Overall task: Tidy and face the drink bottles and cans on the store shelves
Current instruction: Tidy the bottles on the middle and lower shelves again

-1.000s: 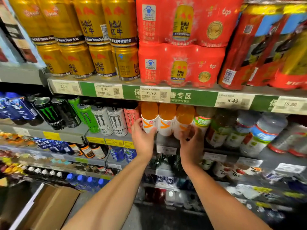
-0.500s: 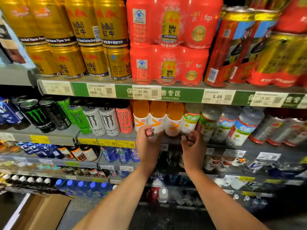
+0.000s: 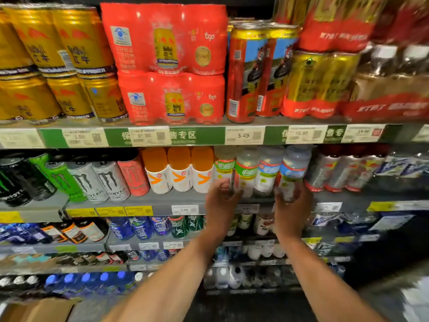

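On the middle shelf (image 3: 162, 201) stand clear bottles with green labels (image 3: 246, 173) and blue labels (image 3: 293, 170), right of three orange-topped bottles (image 3: 180, 168). My left hand (image 3: 219, 205) curls around the base of a green-label bottle at the shelf front. My right hand (image 3: 293, 214) wraps the base of a blue-label bottle. Both bottles stand upright. The picture is blurred, so the fingertips are hard to make out.
Monster cans (image 3: 109, 180) line the same shelf to the left. Gold Red Bull cans (image 3: 69, 54) and red multipacks (image 3: 167, 63) fill the shelf above. Lower shelves hold more bottles. A cardboard box (image 3: 39, 310) sits on the floor at bottom left.
Both hands have shifted right along the middle shelf, from the orange-topped bottles to the clear green- and blue-label bottles. The view has swung right too.
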{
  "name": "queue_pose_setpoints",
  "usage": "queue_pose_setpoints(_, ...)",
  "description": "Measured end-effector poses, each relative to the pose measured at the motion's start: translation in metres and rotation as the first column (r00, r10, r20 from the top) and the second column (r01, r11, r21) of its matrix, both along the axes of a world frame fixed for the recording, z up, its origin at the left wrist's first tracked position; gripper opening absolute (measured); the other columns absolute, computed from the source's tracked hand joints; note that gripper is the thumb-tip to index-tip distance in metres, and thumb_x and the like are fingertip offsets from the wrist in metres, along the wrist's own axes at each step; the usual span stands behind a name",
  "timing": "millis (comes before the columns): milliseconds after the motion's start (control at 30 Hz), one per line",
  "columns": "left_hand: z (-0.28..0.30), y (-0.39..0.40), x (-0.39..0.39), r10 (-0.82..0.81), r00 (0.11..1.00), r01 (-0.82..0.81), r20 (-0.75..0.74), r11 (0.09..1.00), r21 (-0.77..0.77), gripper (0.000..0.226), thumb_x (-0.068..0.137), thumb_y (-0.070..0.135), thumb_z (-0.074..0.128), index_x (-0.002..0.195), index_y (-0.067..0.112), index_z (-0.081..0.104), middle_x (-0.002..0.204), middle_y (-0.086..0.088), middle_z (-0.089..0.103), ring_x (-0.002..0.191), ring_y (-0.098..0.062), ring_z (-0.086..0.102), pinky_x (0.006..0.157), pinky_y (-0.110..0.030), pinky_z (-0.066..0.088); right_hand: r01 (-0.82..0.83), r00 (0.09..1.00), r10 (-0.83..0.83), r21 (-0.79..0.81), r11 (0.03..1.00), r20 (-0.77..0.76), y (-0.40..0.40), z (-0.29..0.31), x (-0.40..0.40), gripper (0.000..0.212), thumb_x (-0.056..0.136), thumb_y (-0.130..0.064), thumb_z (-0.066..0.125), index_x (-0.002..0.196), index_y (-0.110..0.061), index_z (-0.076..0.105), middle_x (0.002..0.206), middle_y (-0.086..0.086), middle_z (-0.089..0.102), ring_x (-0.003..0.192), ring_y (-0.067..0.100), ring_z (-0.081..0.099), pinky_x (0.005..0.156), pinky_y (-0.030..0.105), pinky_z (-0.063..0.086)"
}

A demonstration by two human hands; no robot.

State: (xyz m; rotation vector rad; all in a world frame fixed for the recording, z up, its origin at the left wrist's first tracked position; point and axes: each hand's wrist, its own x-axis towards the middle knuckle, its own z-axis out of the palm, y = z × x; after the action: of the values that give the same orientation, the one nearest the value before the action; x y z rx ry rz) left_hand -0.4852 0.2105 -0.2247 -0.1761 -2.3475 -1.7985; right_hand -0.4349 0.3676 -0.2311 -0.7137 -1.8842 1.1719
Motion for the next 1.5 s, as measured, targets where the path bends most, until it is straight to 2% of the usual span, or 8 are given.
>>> queue_pose_setpoints(67, -0.006, 0.023, -0.003, 0.039, 0.999, -0.039, -0.037, 0.999, -0.006, 0.037, 0.071, 0.015, 0.087, 0.091, 0.032, 0.061, 0.085, 0.012, 0.061, 0.078, -0.005, 0.058, 0.071, -0.025, 0.048, 0.002, 0.999, -0.003, 0.035, 0.999, 0.041, 0.022, -0.005, -0.004, 0.055, 0.079, -0.034, 0.077, 0.122, -0.007, 0.055, 0.114, 0.009, 0.058, 0.104, 0.027, 0.055, 0.086, 0.031, 0.043)
queue_pose_setpoints(167, -0.011, 0.049, -0.007, 0.127, 0.992, -0.127, 0.0, 0.991, -0.035, 0.049, 0.067, 0.028, 0.088, 0.104, 0.027, 0.058, 0.1, 0.008, 0.062, 0.094, -0.013, 0.061, 0.081, -0.035, 0.051, -0.033, 0.995, 0.023, 0.098, 0.995, 0.097, 0.047, -0.011, -0.01, 0.063, 0.075, -0.035, 0.079, 0.127, -0.01, 0.053, 0.12, 0.013, 0.059, 0.111, 0.032, 0.055, 0.092, 0.045, 0.046)
queue_pose_setpoints(367, -0.01, 0.081, -0.006, 0.334, 0.942, -0.334, -0.017, 0.941, -0.047, 0.06, 0.069, 0.03, 0.09, 0.115, 0.016, 0.055, 0.11, -0.002, 0.063, 0.103, -0.021, 0.062, 0.091, -0.034, 0.05, -0.197, 0.976, 0.195, 0.009, 0.98, 0.096, 0.069, -0.015, -0.013, 0.072, 0.08, -0.033, 0.081, 0.139, -0.011, 0.047, 0.135, 0.009, 0.057, 0.122, 0.027, 0.055, 0.096, 0.033, 0.042)
queue_pose_setpoints(567, -0.009, 0.083, -0.01, 0.374, 0.927, -0.373, -0.013, 0.92, -0.119, 0.062, 0.073, 0.034, 0.088, 0.124, 0.016, 0.059, 0.115, -0.001, 0.066, 0.106, -0.017, 0.062, 0.093, -0.031, 0.051, -0.272, 0.957, 0.262, 0.078, 0.959, 0.122, 0.09, -0.016, -0.026, 0.069, 0.077, -0.027, 0.082, 0.135, -0.007, 0.051, 0.133, 0.014, 0.058, 0.122, 0.03, 0.056, 0.102, 0.041, 0.045)
queue_pose_setpoints(833, -0.012, 0.084, -0.007, 0.396, 0.918, -0.396, -0.028, 0.908, -0.137, 0.049, 0.073, 0.038, 0.087, 0.108, 0.022, 0.056, 0.092, 0.003, 0.059, 0.081, -0.013, 0.056, 0.078, -0.036, 0.052, -0.298, 0.951, 0.296, 0.003, 0.955, 0.091, 0.092, -0.017, -0.036, 0.064, 0.074, -0.029, 0.084, 0.128, -0.015, 0.051, 0.12, 0.004, 0.062, 0.109, 0.021, 0.059, 0.096, 0.04, 0.048)
queue_pose_setpoints(933, -0.01, 0.089, -0.003, 0.378, 0.926, -0.377, -0.02, 0.918, -0.119, 0.065, 0.068, 0.04, 0.09, 0.117, 0.021, 0.051, 0.105, 0.005, 0.054, 0.096, -0.015, 0.057, 0.088, -0.036, 0.053, -0.332, 0.94, 0.335, -0.046, 0.942, 0.068, 0.09, -0.017, -0.034, 0.065, 0.073, -0.029, 0.086, 0.125, -0.023, 0.046, 0.117, -0.001, 0.064, 0.106, 0.016, 0.062, 0.093, 0.036, 0.051)
queue_pose_setpoints(1100, -0.003, 0.111, 0.004, 0.391, 0.92, -0.388, -0.015, 0.907, -0.161, 0.099, 0.057, 0.041, 0.095, 0.134, 0.008, 0.041, 0.124, -0.003, 0.046, 0.122, -0.022, 0.044, 0.105, -0.035, 0.043, -0.332, 0.939, 0.326, 0.039, 0.943, 0.11, 0.096, -0.02, -0.038, 0.064, 0.073, -0.032, 0.083, 0.125, -0.013, 0.052, 0.116, 0.006, 0.063, 0.107, 0.023, 0.061, 0.094, 0.039, 0.049)
queue_pose_setpoints(1500, -0.004, 0.118, 0.015, 0.412, 0.911, -0.41, -0.018, 0.9, -0.147, 0.102, 0.062, 0.039, 0.094, 0.141, 0.005, 0.038, 0.129, -0.007, 0.045, 0.127, -0.024, 0.042, 0.109, -0.036, 0.039, -0.385, 0.917, 0.376, 0.05, 0.922, 0.131, 0.099, -0.016, -0.026, 0.07, 0.072, -0.025, 0.086, 0.13, -0.009, 0.052, 0.121, 0.007, 0.061, 0.112, 0.022, 0.059, 0.096, 0.038, 0.049)
